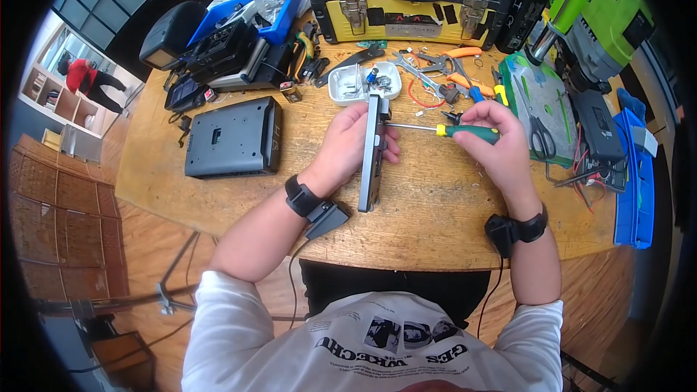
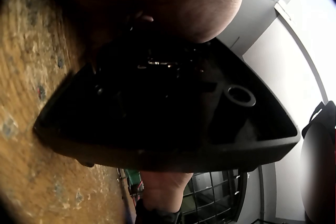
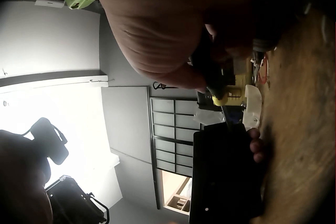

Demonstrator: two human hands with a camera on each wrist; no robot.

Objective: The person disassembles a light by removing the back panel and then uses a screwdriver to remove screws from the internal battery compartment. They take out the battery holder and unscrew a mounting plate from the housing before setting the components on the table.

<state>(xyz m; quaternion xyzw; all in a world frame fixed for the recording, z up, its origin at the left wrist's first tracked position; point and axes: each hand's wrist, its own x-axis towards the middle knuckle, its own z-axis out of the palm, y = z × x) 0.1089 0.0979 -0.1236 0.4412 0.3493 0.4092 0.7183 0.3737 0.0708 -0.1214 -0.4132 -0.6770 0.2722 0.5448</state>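
Note:
In the head view my left hand (image 1: 340, 147) holds a flat black plastic housing (image 1: 371, 163) on edge over the table, its fingers reaching round to the right side. A screwdriver (image 1: 472, 132) with a green handle and yellow collar lies level in my right hand (image 1: 502, 138), pinched between thumb and fingers. Its shaft points left, and the tip meets the housing's right side near the top. The left wrist view looks into the hollow, dark inside of the housing (image 2: 173, 157), with a round post (image 2: 240, 96). From the right wrist, the housing (image 3: 223, 176) appears mostly in shadow.
A similar black box (image 1: 234, 138) lies to the left. Beyond the hands stand a white tray (image 1: 347, 84) of small parts and a yellow-black toolbox (image 1: 406, 11). Pliers (image 1: 454, 65) and wires lie behind the right hand, with a green drill press (image 1: 606, 14) at right.

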